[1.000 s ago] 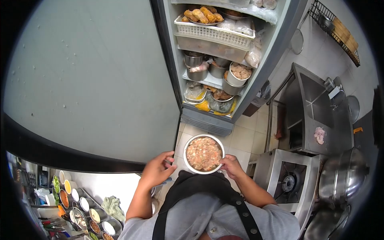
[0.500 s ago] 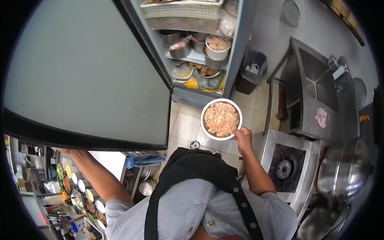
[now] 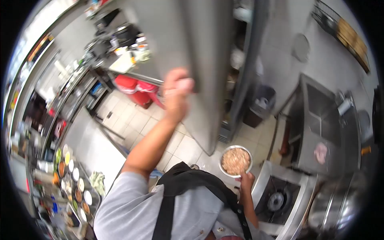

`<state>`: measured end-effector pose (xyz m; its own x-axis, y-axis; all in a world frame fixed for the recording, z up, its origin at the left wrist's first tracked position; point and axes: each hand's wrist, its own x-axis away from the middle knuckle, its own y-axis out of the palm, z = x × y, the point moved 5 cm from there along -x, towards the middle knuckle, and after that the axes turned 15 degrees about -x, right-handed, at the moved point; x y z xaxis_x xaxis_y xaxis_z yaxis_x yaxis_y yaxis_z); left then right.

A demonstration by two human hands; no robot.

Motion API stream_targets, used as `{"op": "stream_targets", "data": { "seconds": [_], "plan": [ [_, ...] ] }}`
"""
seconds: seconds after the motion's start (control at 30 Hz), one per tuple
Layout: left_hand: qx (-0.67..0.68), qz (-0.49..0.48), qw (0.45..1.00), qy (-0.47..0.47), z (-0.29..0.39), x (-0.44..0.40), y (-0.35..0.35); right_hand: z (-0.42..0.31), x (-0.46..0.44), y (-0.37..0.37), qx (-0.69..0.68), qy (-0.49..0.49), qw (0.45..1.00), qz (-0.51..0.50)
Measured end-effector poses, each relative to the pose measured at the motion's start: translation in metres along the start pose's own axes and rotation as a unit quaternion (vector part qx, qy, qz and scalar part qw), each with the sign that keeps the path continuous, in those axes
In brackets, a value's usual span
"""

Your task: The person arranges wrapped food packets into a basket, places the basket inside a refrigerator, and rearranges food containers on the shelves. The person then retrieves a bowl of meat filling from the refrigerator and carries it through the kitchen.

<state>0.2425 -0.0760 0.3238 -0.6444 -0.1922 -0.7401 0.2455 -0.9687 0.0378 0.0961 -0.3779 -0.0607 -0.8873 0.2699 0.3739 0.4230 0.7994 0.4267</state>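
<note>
My right hand (image 3: 247, 181) grips the rim of a round bowl (image 3: 221, 166), its thumb over the near edge. Pinkish minced meat (image 3: 235, 161) fills the bowl, which hangs above the floor beside the stove. My left hand (image 3: 178, 90) is raised against the outer side of the grey refrigerator door (image 3: 168, 36); motion smears its fingers. The door stands partly open, and through a narrow gap the refrigerator's shelves (image 3: 237, 60) show only as a blur.
On the right are a gas burner (image 3: 276, 201), a steel sink (image 3: 320, 100) and a piece of raw meat (image 3: 320, 153) on its drainboard. A bin (image 3: 262, 105) stands behind. At left, a steel counter (image 3: 90, 134) adjoins several food containers (image 3: 76, 174); red tubs (image 3: 134, 90) sit beyond.
The refrigerator door has swung rightward, narrowing the opening. My left hand has come up from the door's far edge to its outer face. The bowl has shifted right and nearer in view.
</note>
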Motion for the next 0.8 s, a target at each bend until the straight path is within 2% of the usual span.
{"op": "stream_targets", "data": {
  "seconds": [0.03, 0.07, 0.13, 0.17, 0.23, 0.4, 0.5, 0.57, 0.6, 0.63, 0.67, 0.73, 0.8],
  "plan": [
    [0.045, -0.048, 0.997, -0.025, 0.003, -0.006, 0.029, 0.013, -0.008, -0.012, 0.040, 0.003, 0.999, 0.005],
    [0.094, -0.048, 0.993, -0.051, -0.010, -0.014, 0.052, -0.001, 0.002, 0.004, 0.010, 0.017, 1.000, 0.023],
    [-0.027, -0.070, 0.997, 0.006, -0.021, -0.032, 0.079, 0.006, -0.004, 0.005, 0.040, 0.017, 0.999, 0.031],
    [-0.036, -0.095, 0.995, -0.025, -0.032, -0.038, 0.091, 0.013, -0.012, 0.006, 0.042, 0.026, 0.998, 0.039],
    [-0.068, -0.117, 0.990, -0.027, -0.041, -0.045, 0.112, 0.028, -0.029, 0.008, 0.050, 0.038, 0.998, 0.003],
    [0.025, -0.152, 0.987, 0.051, -0.069, -0.065, 0.127, 0.022, -0.043, 0.088, 0.110, 0.063, 0.989, -0.071],
    [0.066, -0.228, 0.969, 0.071, -0.102, -0.073, 0.137, 0.034, -0.062, 0.147, 0.129, 0.103, 0.981, -0.105],
    [0.135, -0.282, 0.950, 0.007, -0.105, -0.077, 0.113, 0.051, -0.080, 0.194, 0.159, 0.114, 0.970, -0.143],
    [0.123, -0.311, 0.942, 0.019, -0.137, -0.074, 0.115, 0.052, -0.081, 0.228, 0.147, 0.113, 0.969, -0.165],
    [0.058, -0.327, 0.942, 0.043, -0.136, -0.078, 0.089, 0.053, -0.078, 0.269, 0.137, 0.113, 0.966, -0.189],
    [0.054, -0.365, 0.928, 0.042, -0.142, -0.080, 0.056, 0.061, -0.078, 0.304, 0.125, 0.116, 0.962, -0.213],
    [0.008, -0.355, 0.934, 0.050, -0.152, -0.096, -0.016, 0.077, -0.097, 0.370, 0.171, 0.126, 0.941, -0.262],
    [-0.028, -0.295, 0.954, 0.048, -0.171, -0.119, -0.104, 0.090, -0.105, 0.432, 0.198, 0.142, 0.923, -0.298]
  ]
}}
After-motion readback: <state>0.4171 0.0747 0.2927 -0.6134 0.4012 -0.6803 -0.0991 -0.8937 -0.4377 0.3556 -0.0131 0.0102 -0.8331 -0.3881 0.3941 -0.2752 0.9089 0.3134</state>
